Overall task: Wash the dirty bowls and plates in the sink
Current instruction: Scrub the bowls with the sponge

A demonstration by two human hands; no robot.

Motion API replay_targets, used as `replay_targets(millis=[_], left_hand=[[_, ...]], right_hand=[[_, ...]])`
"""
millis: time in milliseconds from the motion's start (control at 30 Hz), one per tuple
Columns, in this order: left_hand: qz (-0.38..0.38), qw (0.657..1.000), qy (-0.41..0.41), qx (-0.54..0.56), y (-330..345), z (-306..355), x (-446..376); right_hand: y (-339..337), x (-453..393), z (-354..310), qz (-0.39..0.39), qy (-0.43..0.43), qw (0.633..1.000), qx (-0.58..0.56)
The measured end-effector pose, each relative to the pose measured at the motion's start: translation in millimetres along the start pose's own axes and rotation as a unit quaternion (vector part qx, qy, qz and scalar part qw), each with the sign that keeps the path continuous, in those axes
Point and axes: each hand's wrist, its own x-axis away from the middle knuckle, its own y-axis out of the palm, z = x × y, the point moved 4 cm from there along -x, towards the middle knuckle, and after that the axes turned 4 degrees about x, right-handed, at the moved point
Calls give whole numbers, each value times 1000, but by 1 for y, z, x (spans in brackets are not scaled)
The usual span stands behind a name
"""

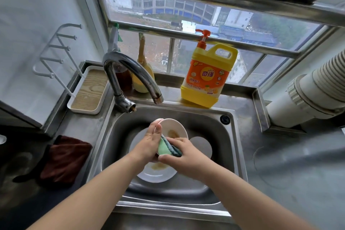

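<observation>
Over the steel sink [229, 147], my left hand [149, 144] grips a small white bowl [177, 129] by its left rim, tilted toward me; a brown stain marks its inside. My right hand [184, 157] holds a folded green cloth [168, 148] against the bowl's lower rim. Beneath them in the basin lies a white plate [158, 173] with brown residue. Another white dish [202, 145] sits to the right, partly hidden by my right hand.
The curved faucet [130, 76] arches over the sink's back left. A yellow detergent jug [207, 74] stands on the back ledge. A white tray [89, 91] with a wire rack sits at left, a dark red cloth [63, 160] on the left counter, a white duct [308, 93] at right.
</observation>
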Motion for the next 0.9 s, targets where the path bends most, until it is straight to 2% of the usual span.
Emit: replay_targets(millis=[67,200,400,467,533,733,800,900], left_hand=[[-6,1000,-1,-13,0,6,0],[-18,1000,0,-21,5,10,2],[-5,1000,-1,-9,8,3,0],[-8,1000,-8,-15,6,4,-2],[-9,1000,-16,-24,4,5,-2],[-47,995,-70,-58,3,-1,0],[-54,992,-88,-78,3,-3,0],[-50,991,-74,-96,3,-4,1]], right_hand=[[-7,4,-2,25,-39,999,-13],[-19,3,-5,80,-29,974,-208],[-9,5,-2,96,-13,967,-237],[-7,7,3,99,-11,971,-217],[-11,8,6,96,-11,984,-148],[-36,11,10,15,-4,999,52],[-44,12,8,5,-3,999,45],[-55,14,4,56,-8,998,-42]])
